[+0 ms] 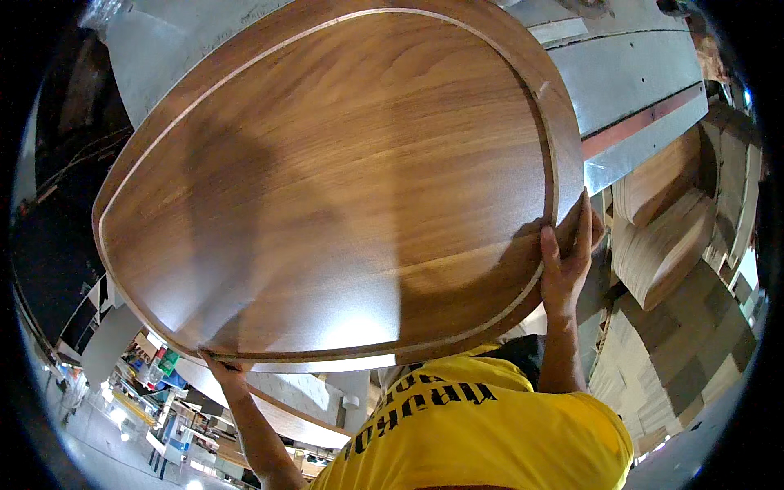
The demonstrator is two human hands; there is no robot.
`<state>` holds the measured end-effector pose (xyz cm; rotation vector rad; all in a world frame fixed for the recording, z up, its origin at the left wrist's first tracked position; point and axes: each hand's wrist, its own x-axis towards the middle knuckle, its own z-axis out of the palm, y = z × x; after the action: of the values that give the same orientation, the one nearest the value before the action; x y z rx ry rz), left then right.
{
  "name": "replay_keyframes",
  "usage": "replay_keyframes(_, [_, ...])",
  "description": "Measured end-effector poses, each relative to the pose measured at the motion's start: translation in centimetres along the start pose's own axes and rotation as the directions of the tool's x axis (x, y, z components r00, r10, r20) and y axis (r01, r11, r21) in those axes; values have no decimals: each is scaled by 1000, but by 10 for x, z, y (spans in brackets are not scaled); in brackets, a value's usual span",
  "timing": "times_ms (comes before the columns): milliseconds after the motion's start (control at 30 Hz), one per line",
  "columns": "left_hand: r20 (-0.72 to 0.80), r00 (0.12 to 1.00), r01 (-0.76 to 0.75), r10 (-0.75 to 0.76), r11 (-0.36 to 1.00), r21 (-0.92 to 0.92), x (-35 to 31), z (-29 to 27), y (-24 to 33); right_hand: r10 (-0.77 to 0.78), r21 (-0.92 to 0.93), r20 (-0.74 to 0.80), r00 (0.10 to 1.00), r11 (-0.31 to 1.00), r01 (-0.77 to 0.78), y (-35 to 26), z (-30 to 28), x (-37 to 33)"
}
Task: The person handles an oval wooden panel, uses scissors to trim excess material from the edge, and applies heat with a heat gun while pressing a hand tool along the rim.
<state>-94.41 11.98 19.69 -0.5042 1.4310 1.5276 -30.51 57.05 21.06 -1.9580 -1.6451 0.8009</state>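
A large rounded wooden panel (327, 180) with brown veneer and a thin pale line running just inside its rim fills most of the view. My right hand (566, 255) grips its right edge, fingers lying on the veneer face. My left hand (222, 371) holds the lower left edge; only the wrist and part of the hand show, as the fingers are tucked under the panel. Both forearms rise from my yellow shirt (482, 425) at the bottom. The panel is held up, tilted, between the two hands.
Behind the panel lies a grey metal surface (629, 73) with a red stripe. Stacks of curved pale plywood pieces (665, 237) stand at the right. Lower left shows a workshop floor with benches and coloured items (159, 367).
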Motion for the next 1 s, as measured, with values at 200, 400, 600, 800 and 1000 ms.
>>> replay_keyframes(200, [-353, 933, -72, 77, 997, 27, -34, -6, -56, -62, -75, 21, 998, 995, 64, -9, -1, 19])
replay_keyframes(400, [273, 961, 94, -37, 975, -200, -51, -66, -77, -161, -102, 53, 986, 981, 166, -25, -2, 45])
replay_keyframes(600, [-353, 931, -126, 96, 990, -63, -69, -61, -121, -211, -150, 103, 972, 963, 225, -33, 4, 65])
replay_keyframes(800, [-506, 863, -106, 6, 980, -169, -94, -14, -157, -274, -143, 153, 950, 945, 296, -45, 12, 80])
replay_keyframes(1000, [-260, 965, -65, 7, 975, -214, -102, -32, -183, -369, -177, 175, 913, 901, 397, -44, 17, 105])
